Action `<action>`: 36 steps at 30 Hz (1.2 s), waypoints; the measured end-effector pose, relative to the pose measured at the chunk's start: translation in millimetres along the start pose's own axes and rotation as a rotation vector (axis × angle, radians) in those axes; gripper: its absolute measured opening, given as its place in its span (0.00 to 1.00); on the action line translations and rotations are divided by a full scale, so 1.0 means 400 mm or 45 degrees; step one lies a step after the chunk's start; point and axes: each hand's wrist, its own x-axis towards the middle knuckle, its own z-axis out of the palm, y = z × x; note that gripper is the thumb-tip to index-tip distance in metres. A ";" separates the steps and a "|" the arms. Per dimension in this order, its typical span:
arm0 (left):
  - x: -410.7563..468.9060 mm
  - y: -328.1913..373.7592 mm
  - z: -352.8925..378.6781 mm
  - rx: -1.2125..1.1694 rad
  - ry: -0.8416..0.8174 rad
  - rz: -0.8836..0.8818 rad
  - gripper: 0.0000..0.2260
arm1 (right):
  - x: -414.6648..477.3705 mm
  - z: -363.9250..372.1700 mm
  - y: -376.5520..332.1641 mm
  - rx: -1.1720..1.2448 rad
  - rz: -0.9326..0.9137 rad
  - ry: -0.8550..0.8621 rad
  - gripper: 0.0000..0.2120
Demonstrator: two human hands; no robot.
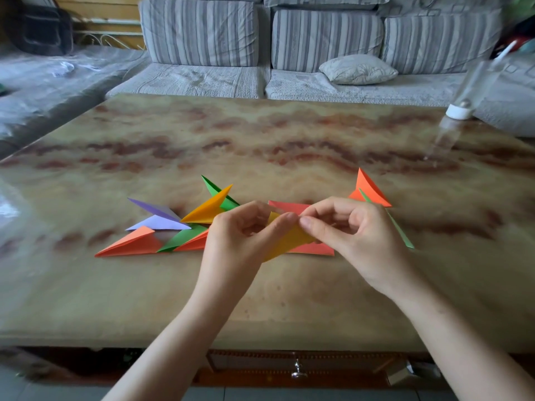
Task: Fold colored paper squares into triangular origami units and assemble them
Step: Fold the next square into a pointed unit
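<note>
My left hand (pixel 237 235) and my right hand (pixel 353 230) both pinch a yellow paper piece (pixel 289 240), held just above the marble table (pixel 260 299). Under it lies a flat red paper square (pixel 312 248). To the left lie several folded triangular units: an orange one (pixel 130 244), a green one (pixel 182 237), two purple ones (pixel 159 219), a yellow one (pixel 207 209) and a green one (pixel 220 192) behind it. On the right stands an orange folded unit (pixel 369 188) with a green unit (pixel 402 231) partly hidden behind my right hand.
A clear plastic bottle (pixel 460 111) with a white cap lies at the table's far right. A striped grey sofa (pixel 260 39) with a small cushion (pixel 357 69) runs behind the table. A drawer handle (pixel 298 371) shows below the near edge.
</note>
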 end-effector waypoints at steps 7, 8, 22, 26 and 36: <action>-0.005 0.024 -0.004 0.234 -0.002 0.079 0.07 | 0.003 -0.019 -0.006 0.190 0.162 -0.096 0.01; -0.002 0.025 -0.007 0.255 0.014 0.080 0.06 | 0.005 -0.023 -0.005 0.180 0.175 -0.107 0.01; 0.015 0.025 -0.028 0.332 0.054 0.044 0.04 | -0.005 -0.037 -0.013 -0.126 0.131 -0.154 0.04; 0.030 0.027 -0.063 0.286 0.126 0.020 0.04 | -0.004 -0.060 -0.006 -0.156 0.107 -0.103 0.05; 0.005 0.027 -0.015 0.201 -0.085 0.002 0.05 | 0.003 -0.010 -0.009 -0.073 0.074 -0.115 0.03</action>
